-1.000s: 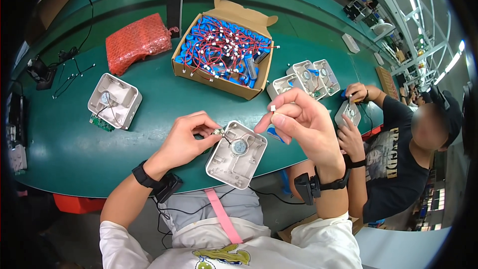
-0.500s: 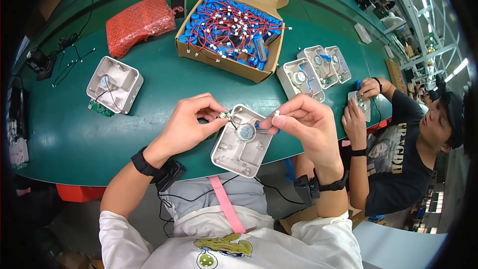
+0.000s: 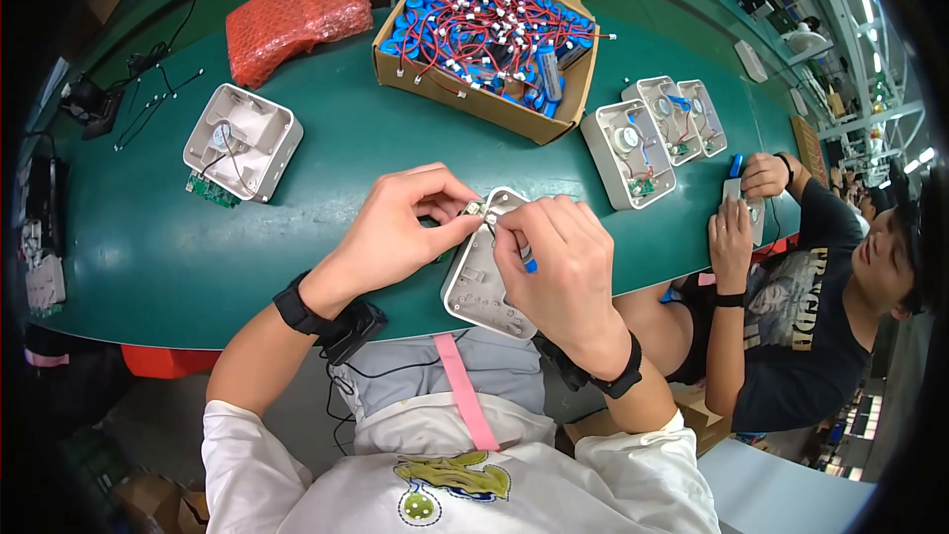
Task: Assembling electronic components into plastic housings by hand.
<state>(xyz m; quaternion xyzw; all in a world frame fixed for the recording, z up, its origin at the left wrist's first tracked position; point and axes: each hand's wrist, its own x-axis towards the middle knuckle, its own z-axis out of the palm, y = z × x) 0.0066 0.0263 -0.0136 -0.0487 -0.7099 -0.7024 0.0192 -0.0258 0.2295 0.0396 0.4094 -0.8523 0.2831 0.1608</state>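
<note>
Clock is read from the case in work, an open grey plastic case (image 3: pixel 473 277) at the near table (image 3: pixel 376 138) edge, below both hands. Left hand (image 3: pixel 400 222): thumb and fingertips closed on a small circuit board (image 3: pixel 474 209) over the case's top-left edge. Right hand (image 3: pixel 559 272): fingers narrow, pinching a white plug (image 3: pixel 491 219) right up against the board. Mated or not: can't tell. Bit of blue battery (image 3: pixel 531 265) shows under the right hand, mostly hidden.

Status, my read: this unit is partway. Board is out of the case, not seated.

2 o'clock: three cases; the nearest (image 3: pixel 605 163) has speaker, board and wires inside, so looks further along. 10 o'clock: another case (image 3: pixel 281 153), board hanging outside, looks less far. 12 o'clock: cardboard box (image 3: pixel 465 104), plenty of wired batteries in it. 3 o'clock: co-worker's hands (image 3: pixel 732 237) on another unit.
</note>
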